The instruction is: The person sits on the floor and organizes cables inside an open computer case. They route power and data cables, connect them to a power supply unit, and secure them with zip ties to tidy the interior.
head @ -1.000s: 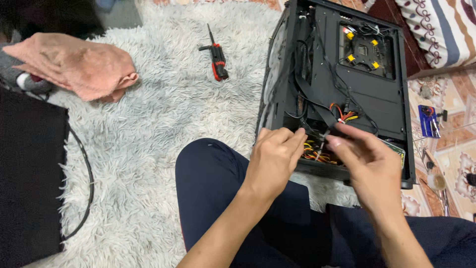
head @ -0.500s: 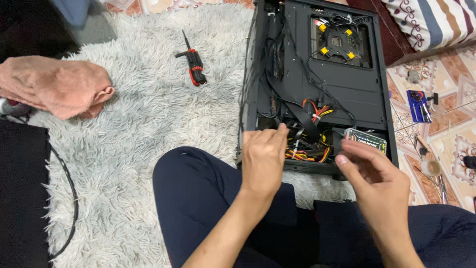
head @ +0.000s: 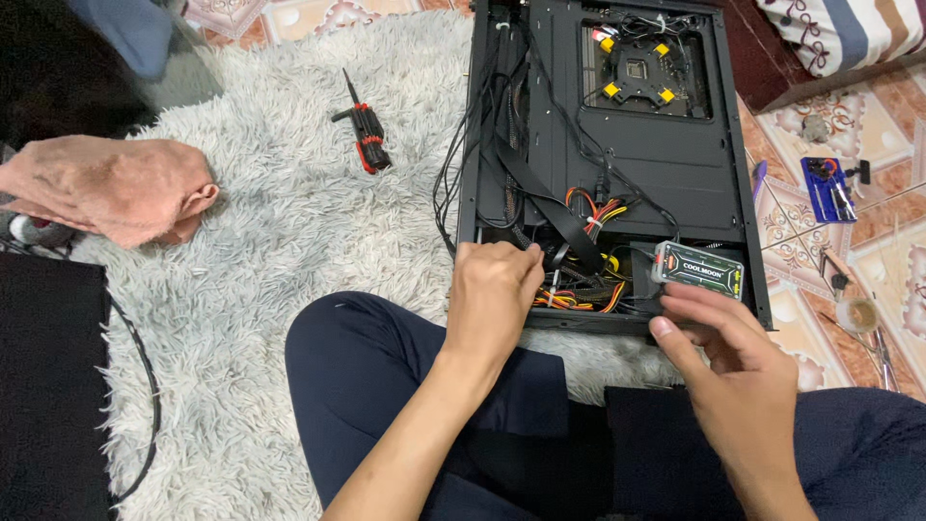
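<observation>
An open black computer case (head: 675, 164) lies flat on a shaggy grey rug (head: 289, 212), its back side up, with black, orange and yellow cables (head: 579, 251) bunched at the near end. My left hand (head: 494, 294) is curled over the case's near left corner, fingers closed on the black cables there. Just outside the near right edge, my right hand (head: 728, 362) hovers with fingers loosely bent and nothing seen in it. Right above its fingertips a small grey controller box (head: 698, 270) with green and red trim sits inside the case.
A red-and-black multi-bit screwdriver (head: 365, 135) lies on the rug to the left of the case. A pink cloth (head: 111, 188) sits at the far left, above a black panel (head: 43, 386) and cable. On the tiled floor to the right are a blue tool kit (head: 828, 188) and small parts. My dark-trousered legs (head: 386, 386) are crossed below.
The view has shifted, so the case sits higher and more centred. My right hand has drawn back out of the cables to the case's near right edge. My left hand stays on the cables.
</observation>
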